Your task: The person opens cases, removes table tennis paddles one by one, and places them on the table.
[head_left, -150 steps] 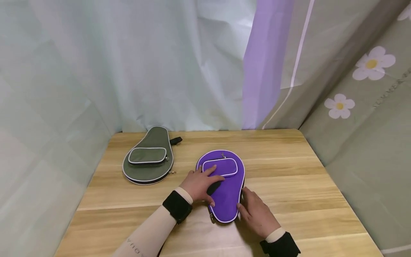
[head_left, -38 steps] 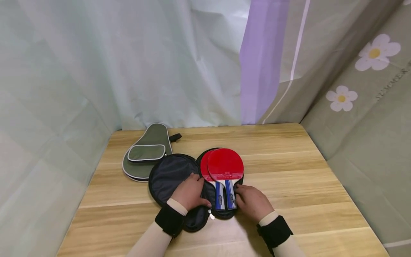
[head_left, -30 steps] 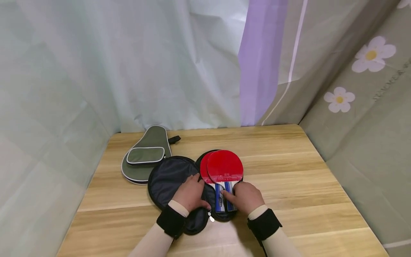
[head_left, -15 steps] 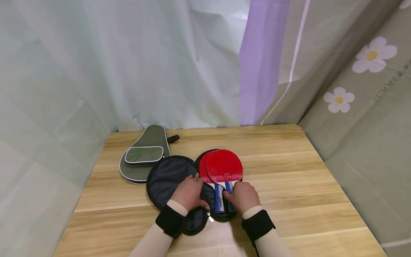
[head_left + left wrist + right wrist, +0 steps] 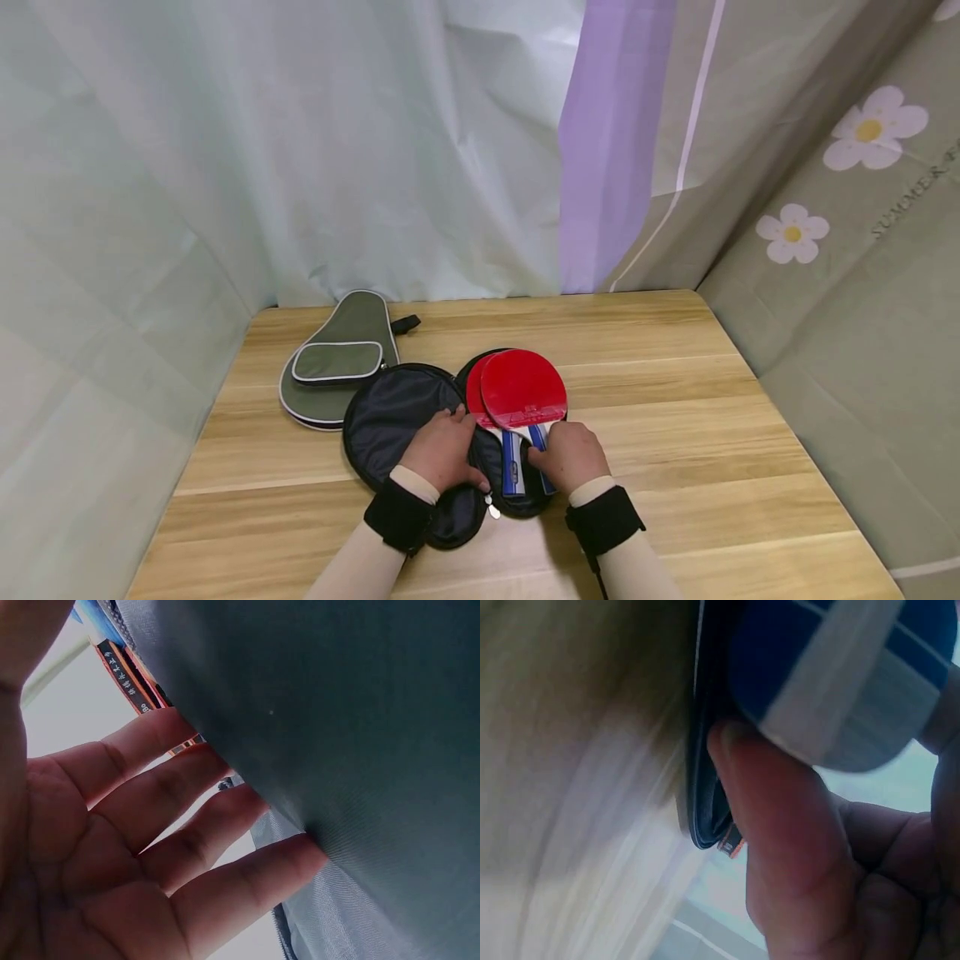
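A table tennis paddle case lies unzipped, its black-lined lid (image 5: 397, 414) folded out to the left. On the other half (image 5: 491, 457) are two red table tennis paddles with blue and white handles, the front paddle (image 5: 525, 385) partly covering the back paddle (image 5: 476, 392). My right hand (image 5: 574, 457) grips the front paddle's handle; the right wrist view shows the handle end (image 5: 840, 682) by my curled fingers. My left hand (image 5: 441, 450) rests on the lid, and in the left wrist view its fairly straight fingers (image 5: 225, 889) touch the dark cloth (image 5: 360, 735).
A second, grey-green paddle case (image 5: 341, 354) with a black strap (image 5: 406, 324) lies zipped at the back left, overlapped by the open lid. All stands on a wooden table (image 5: 660, 375) with curtains (image 5: 420, 167) behind and at the sides.
The purple case, closed in the oldest frame, now lies open. My right hand has moved from the case's edge onto the front paddle's handle, which has tilted slightly. The left hand has stayed on the lid lately.
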{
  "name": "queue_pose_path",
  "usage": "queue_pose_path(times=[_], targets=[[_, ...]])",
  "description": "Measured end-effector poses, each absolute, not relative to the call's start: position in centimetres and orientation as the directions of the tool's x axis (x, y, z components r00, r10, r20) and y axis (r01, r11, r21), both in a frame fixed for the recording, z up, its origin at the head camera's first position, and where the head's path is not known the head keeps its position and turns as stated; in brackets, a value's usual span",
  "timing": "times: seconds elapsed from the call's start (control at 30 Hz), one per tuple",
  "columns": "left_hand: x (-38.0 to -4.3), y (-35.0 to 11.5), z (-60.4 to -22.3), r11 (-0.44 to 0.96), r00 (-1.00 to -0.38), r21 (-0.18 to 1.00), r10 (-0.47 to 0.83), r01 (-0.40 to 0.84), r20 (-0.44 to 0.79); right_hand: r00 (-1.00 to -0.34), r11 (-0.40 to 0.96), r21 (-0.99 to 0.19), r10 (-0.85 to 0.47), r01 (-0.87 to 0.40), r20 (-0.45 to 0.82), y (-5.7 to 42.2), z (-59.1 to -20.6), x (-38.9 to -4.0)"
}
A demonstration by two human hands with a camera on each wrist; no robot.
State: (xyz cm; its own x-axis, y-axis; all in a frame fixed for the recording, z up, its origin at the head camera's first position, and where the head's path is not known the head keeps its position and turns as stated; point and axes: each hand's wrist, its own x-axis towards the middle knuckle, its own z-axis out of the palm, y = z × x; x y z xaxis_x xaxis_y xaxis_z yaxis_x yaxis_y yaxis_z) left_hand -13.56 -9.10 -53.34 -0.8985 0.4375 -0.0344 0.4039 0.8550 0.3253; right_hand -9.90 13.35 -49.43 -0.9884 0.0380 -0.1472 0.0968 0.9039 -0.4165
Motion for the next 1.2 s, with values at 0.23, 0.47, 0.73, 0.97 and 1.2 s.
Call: queue_pose_path(times=[0.23, 0.47, 0.73, 0.97, 1.2], targets=[[-13.7, -8.8, -52.7, 0.861, -0.903, 0.339, 0.425, 0.379, -0.069, -0.995, 0.906, -0.418, 0.030, 0.066, -0.092, 14.0, -49.7, -9.9], [-12.9, -8.5, -50.2, 0.868, -0.902, 0.326, 0.422, 0.375, -0.087, -0.995, 0.892, -0.444, 0.062, 0.089, -0.076, 16.5, -52.1, -11.4], [-12.8, -8.4, -49.9, 0.876, -0.904, 0.321, 0.412, 0.359, -0.113, -0.992, 0.901, -0.415, 0.109, 0.124, -0.060, 21.3, -55.7, -14.3], [-12.8, -8.5, -50.7, 0.868, -0.902, 0.326, 0.423, 0.376, -0.088, -0.971, 0.870, -0.436, 0.172, 0.230, -0.168, 23.8, -53.5, -15.2], [-12.6, -8.7, -50.4, 0.867, -0.907, 0.347, 0.410, 0.358, -0.090, -0.951, 0.865, -0.416, 0.194, 0.281, -0.240, 24.6, -53.2, -16.3]])
